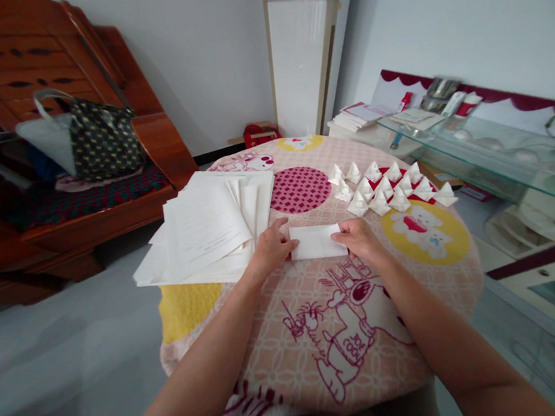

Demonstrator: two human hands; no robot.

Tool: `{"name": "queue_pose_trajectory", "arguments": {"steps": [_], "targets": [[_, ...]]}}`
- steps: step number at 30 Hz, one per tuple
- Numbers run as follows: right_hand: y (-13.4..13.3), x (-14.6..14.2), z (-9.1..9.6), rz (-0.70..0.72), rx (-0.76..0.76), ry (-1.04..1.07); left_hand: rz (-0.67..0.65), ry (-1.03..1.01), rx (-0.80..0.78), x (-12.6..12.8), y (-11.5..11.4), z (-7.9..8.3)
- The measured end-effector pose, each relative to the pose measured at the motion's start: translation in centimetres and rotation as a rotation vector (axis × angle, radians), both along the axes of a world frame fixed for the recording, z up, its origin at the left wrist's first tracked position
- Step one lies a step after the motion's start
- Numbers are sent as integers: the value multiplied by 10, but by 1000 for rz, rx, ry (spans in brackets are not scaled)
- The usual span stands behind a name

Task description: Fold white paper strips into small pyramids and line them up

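A small white rectangle of folded paper (318,242) lies level near the middle of the round table, between my two hands. My left hand (272,244) pinches its left end, thumb on top. At the right end, my right hand (357,236) grips the paper between thumb and fingers. Just left of my left hand spreads a stack of loose white sheets (201,231), some with faint print. Beyond my right hand stand several folded paper boats (379,203) in rows, white and pointed.
A patterned cloth (290,344) covers the table. To the right is a glass shelf (488,155) with cups and papers. At the left, a wooden bench (153,138) holds a dark patterned bag (104,136). A tall white air conditioner (299,55) stands behind.
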State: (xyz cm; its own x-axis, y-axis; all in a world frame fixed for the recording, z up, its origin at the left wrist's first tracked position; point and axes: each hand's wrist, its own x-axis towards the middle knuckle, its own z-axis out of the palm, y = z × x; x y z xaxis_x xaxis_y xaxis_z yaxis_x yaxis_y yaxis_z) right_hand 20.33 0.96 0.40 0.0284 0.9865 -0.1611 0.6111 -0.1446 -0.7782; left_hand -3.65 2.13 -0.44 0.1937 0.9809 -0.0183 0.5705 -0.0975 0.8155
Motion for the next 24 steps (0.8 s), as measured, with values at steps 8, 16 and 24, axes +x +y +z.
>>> {"name": "queue_pose_trajectory", "arguments": {"steps": [8, 16, 24], "targets": [[3, 13, -3, -26, -38, 241, 78, 218, 67, 13, 1, 3], [3, 6, -1, -109, 5, 92, 101, 328, 114, 16, -2, 0], [3, 5, -4, -92, 40, 18, 107, 386, 151, 16, -2, -6]]}}
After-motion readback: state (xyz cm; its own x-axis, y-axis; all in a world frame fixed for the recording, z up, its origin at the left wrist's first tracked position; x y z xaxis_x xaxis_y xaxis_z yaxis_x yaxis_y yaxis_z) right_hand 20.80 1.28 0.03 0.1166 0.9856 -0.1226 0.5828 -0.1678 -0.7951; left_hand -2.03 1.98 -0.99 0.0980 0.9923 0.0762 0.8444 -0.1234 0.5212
